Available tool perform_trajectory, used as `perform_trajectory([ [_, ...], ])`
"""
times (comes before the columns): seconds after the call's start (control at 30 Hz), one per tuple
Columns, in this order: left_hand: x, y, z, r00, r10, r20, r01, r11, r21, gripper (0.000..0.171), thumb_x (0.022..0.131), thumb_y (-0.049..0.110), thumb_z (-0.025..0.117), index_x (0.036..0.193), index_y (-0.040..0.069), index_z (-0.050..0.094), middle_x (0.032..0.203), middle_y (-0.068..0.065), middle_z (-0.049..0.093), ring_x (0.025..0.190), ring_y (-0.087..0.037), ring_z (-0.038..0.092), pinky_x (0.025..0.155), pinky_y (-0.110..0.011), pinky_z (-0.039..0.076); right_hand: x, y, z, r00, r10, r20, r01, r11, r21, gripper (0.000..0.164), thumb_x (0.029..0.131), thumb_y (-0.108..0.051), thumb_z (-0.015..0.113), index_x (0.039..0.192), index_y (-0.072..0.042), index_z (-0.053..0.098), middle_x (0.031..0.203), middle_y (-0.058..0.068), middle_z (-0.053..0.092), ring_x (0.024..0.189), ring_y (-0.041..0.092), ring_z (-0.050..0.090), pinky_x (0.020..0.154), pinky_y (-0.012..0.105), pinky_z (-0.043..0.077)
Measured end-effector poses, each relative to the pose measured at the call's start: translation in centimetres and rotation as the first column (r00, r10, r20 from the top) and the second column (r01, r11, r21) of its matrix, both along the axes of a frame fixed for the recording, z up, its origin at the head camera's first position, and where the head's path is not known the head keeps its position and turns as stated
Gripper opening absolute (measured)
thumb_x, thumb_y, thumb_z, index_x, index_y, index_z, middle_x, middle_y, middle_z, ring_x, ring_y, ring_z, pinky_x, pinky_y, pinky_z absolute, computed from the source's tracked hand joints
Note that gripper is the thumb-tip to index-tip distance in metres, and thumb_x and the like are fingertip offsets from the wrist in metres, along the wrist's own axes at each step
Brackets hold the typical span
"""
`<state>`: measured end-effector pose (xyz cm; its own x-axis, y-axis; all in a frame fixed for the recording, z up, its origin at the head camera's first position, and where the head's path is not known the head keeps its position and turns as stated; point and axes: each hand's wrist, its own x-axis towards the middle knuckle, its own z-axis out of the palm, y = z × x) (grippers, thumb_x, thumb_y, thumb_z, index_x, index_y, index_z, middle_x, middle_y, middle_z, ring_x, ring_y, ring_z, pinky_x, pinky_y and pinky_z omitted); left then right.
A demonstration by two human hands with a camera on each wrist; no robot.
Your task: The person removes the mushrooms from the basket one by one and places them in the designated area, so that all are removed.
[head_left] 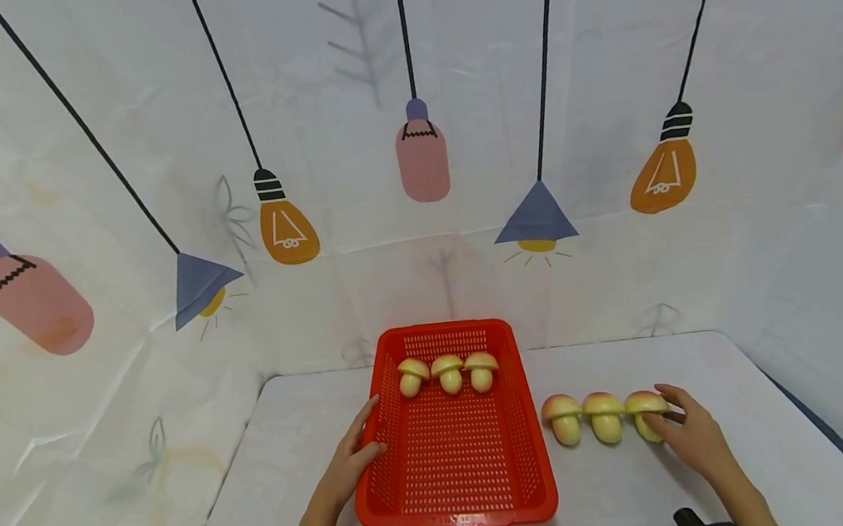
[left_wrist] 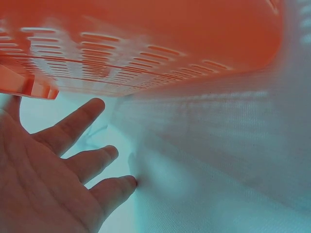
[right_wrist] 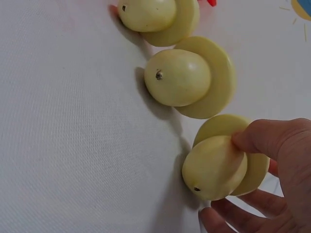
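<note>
Holding the rightmost mushroom (head_left: 640, 403) is the right hand (head_left: 696, 437) (left hand (head_left: 344, 472) beside basket (head_left: 421, 520)).

The table (head_left: 600, 498) has a pale, finely textured top with rounded far corners. Directly on it, near the middle, sits a red basket (head_left: 539, 445), its long sides running from the near edge toward the far one. Just right of the basket, three mushrooms, the left (head_left: 565, 426), the middle (head_left: 606, 422) and the right (head_left: 644, 402), stand in a close row, caps pointing away, stems nearest.
</note>
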<state>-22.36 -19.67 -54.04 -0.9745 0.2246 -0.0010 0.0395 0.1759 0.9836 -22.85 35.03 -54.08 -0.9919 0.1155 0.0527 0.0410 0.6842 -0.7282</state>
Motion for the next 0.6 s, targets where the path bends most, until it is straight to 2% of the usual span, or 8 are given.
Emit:
perform_trajectory([
  [0.2,0.1,-0.1,0.1,1.000,-0.005,0.001,0.005,1.000,0.004,0.074,0.098,0.013,0.054,0.164,0.030,0.024,0.151,-0.030,0.044,0.116,-0.034,0.062,0.088,-0.037,0.055,0.0,-0.2,0.3,1.000,-0.011,0.016,0.011,1.000,-0.004,0.070,0.100,-0.029,0.067,0.150,0.009,0.036,0.148,0.043,0.039,0.125,0.058,0.055,0.070,0.023,0.054],
  [0.27,0.1,-0.1,0.1,1.000,-0.002,0.001,0.002,1.000,0.002,0.074,0.098,0.013,0.054,0.164,0.030,0.024,0.151,-0.030,0.044,0.116,-0.034,0.062,0.088,-0.037,0.055,0.0,-0.2,0.4,0.999,-0.016,0.028,0.016,1.000,-0.004,0.071,0.100,-0.030,0.066,0.150,0.009,0.036,0.149,0.043,0.039,0.126,0.058,0.054,0.071,0.025,0.056],
  [0.37,0.1,-0.1,0.1,1.000,0.002,0.002,-0.002,1.000,0.001,0.075,0.098,0.013,0.054,0.164,0.030,0.024,0.151,-0.030,0.045,0.116,-0.034,0.062,0.088,-0.038,0.055,0.1,-0.2,0.4,0.999,-0.023,0.033,0.023,1.000,0.002,0.073,0.100,-0.032,0.067,0.151,0.008,0.035,0.149,0.042,0.038,0.127,0.059,0.052,0.076,0.036,0.060],
  [0.4,0.1,-0.1,0.1,1.000,0.005,0.003,-0.005,1.000,0.001,0.075,0.098,0.013,0.054,0.164,0.030,0.025,0.151,-0.030,0.045,0.116,-0.034,0.062,0.088,-0.038,0.055,0.1,-0.3,0.5,0.999,-0.022,0.036,0.022,1.000,0.011,0.073,0.100,-0.033,0.067,0.151,0.008,0.034,0.150,0.042,0.037,0.129,0.060,0.050,0.082,0.042,0.060],
  [0.5,0.1,0.0,0.1,1.000,0.004,0.003,-0.004,1.000,0.003,0.075,0.098,0.013,0.055,0.164,0.030,0.025,0.151,-0.030,0.045,0.116,-0.034,0.061,0.088,-0.037,0.055,0.3,-0.5,0.7,1.000,-0.026,0.004,0.026,0.998,0.052,0.075,0.098,-0.033,0.069,0.150,0.008,0.035,0.151,0.042,0.036,0.130,0.062,0.044,0.094,0.060,0.053],
  [0.6,0.1,0.0,0.1,1.000,0.000,0.001,0.000,1.000,0.006,0.075,0.098,0.013,0.055,0.164,0.029,0.024,0.152,-0.030,0.044,0.117,-0.034,0.061,0.088,-0.036,0.054,0.6,-1.0,1.2,0.997,-0.026,-0.070,0.032,0.996,0.083,0.074,0.095,-0.030,0.073,0.148,0.009,0.038,0.147,0.042,0.039,0.130,0.062,0.042,0.097,0.070,0.044],
])
